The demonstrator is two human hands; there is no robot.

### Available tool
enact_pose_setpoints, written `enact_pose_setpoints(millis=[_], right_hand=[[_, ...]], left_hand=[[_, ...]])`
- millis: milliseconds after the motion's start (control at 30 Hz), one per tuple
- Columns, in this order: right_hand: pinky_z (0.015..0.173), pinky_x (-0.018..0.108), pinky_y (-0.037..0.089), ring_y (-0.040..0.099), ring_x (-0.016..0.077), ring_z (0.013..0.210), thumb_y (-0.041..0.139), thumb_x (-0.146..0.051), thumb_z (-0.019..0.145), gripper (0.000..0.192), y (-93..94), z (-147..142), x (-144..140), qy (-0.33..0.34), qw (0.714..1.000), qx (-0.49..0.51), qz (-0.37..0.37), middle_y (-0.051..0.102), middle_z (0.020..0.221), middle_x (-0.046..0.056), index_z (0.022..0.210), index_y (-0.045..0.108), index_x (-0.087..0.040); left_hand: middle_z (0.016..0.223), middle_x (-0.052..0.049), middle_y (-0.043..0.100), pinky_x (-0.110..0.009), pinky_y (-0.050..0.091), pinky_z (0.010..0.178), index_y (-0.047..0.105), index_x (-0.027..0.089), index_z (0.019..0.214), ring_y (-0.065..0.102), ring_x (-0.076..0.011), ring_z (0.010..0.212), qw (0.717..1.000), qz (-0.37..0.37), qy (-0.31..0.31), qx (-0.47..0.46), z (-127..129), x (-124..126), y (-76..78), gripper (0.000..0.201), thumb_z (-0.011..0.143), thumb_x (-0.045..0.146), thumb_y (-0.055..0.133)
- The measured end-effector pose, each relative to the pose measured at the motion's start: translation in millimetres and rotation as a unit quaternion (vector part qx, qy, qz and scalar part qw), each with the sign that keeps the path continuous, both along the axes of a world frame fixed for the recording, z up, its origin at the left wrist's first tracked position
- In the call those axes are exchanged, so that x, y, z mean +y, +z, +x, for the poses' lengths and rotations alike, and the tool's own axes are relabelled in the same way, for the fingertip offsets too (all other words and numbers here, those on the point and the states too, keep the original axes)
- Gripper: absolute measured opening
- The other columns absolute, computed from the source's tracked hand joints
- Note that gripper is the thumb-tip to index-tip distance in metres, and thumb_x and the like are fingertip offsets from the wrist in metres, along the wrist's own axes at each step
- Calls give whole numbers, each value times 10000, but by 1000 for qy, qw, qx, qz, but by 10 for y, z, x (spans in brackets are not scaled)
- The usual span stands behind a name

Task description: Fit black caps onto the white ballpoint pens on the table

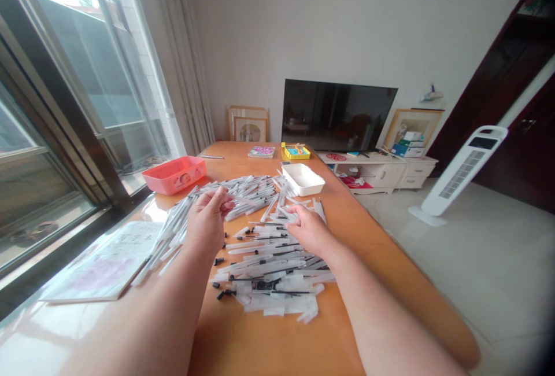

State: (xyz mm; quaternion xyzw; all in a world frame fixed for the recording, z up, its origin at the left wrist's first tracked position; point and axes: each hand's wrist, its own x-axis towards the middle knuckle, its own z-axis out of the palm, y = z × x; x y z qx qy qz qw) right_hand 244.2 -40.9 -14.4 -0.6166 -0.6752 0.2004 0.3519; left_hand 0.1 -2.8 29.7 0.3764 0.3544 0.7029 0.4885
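My left hand (210, 214) is raised above the table, its fingers pinched together on a thin translucent pen barrel (240, 198) that points right. My right hand (309, 228) is closed with thumb and forefinger together, low over loose pen parts; whatever it grips blends with the pale pieces behind. Beneath and between the hands lies a spread of clear barrels, dark refills and frosted pieces (271, 266). Small black caps (220, 261) are scattered along its left side. A denser heap of pens (249, 187) lies farther back, and another bundle (176, 222) sits left of my left hand.
A red plastic basket (173, 174) stands at the back left, and a white tray (303, 180) at the back right. A notebook (102, 263) lies by the window. Farther off are a yellow box (295, 151) and a booklet (261, 152). The table's right edge (403, 275) runs beside my right arm.
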Motion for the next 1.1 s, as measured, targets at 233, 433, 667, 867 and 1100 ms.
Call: enact_pose_setpoints(millis=[233, 433, 667, 867, 1100], right_hand=[[622, 264, 370, 577, 181, 709, 605, -271, 828, 398, 22, -13, -15, -8, 1000, -11, 6, 669, 763, -5, 1222, 655, -260], [621, 270, 386, 588, 182, 693, 600, -307, 842, 315, 5, -46, -3, -9, 1000, -11, 7, 665, 728, -10, 1143, 679, -259], [595, 265, 374, 584, 173, 663, 590, -344, 852, 267, 1, -51, 4, -19, 1000, -7, 10, 648, 708, -15, 1084, 690, -255], [558, 259, 340, 571, 169, 634, 578, -337, 855, 241, 22, -61, -11, -25, 1000, -6, -4, 650, 696, -11, 1044, 701, -251], [554, 258, 334, 555, 168, 615, 576, -349, 866, 210, 37, -64, -17, -28, 1000, 1, -1, 674, 709, -7, 1000, 710, -259]], left_hand=[[747, 7, 663, -224, 478, 683, 665, 162, 878, 588, -84, 630, 999, -21, 45, 11, -66, 75, -64, 357, 704, 424, 835], [774, -34, 695, -265, 485, 735, 660, 165, 788, 614, -141, 713, 977, -65, -25, 204, 49, 72, -259, 404, 733, 548, 779], [794, -37, 723, -283, 459, 646, 684, 158, 1172, 639, -197, 712, 874, -36, -76, 478, 161, 77, -480, 527, 835, 559, 623], [1035, -96, 768, -311, 480, 805, 743, 214, 1148, 686, -260, 989, 757, 59, -66, 647, 219, 39, -494, 389, 908, 464, 566], [1164, -18, 762, -315, 473, 948, 766, 306, 1143, 658, -240, 1113, 717, 78, -87, 687, 240, 16, -484, 353, 884, 253, 533]])
